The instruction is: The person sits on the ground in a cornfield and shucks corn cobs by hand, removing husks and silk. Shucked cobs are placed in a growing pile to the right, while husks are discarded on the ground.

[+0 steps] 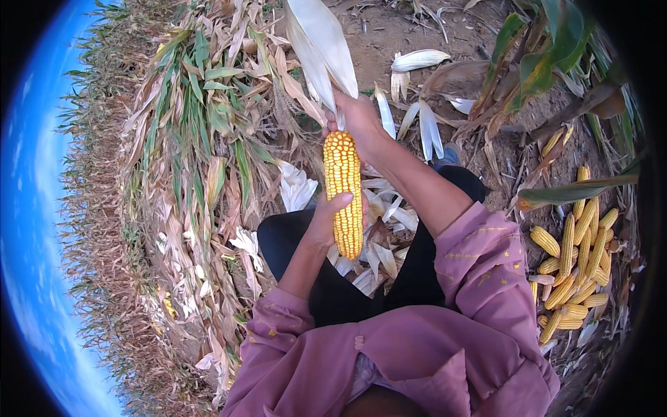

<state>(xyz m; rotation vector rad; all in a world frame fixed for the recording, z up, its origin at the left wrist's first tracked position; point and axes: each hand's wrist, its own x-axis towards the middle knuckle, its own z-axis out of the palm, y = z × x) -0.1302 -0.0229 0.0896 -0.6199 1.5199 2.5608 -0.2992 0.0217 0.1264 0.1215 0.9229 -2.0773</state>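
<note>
Currently, the left hand (324,219) grasps a corn ear (342,174); the right hand (359,119) clutches pale husk (321,42) at its far end.

The cob (343,174) hides most fingers of the left hand (324,222) (its thumb shows in front). The upper edge cuts off the pale husk (321,40), which partly hides fingers of the right hand (360,119); the lower edge cuts off the shirt (396,351). Cobs in the pile (581,251) overlap too much to count, and distant stalks (97,243) are too small to separate.
</note>
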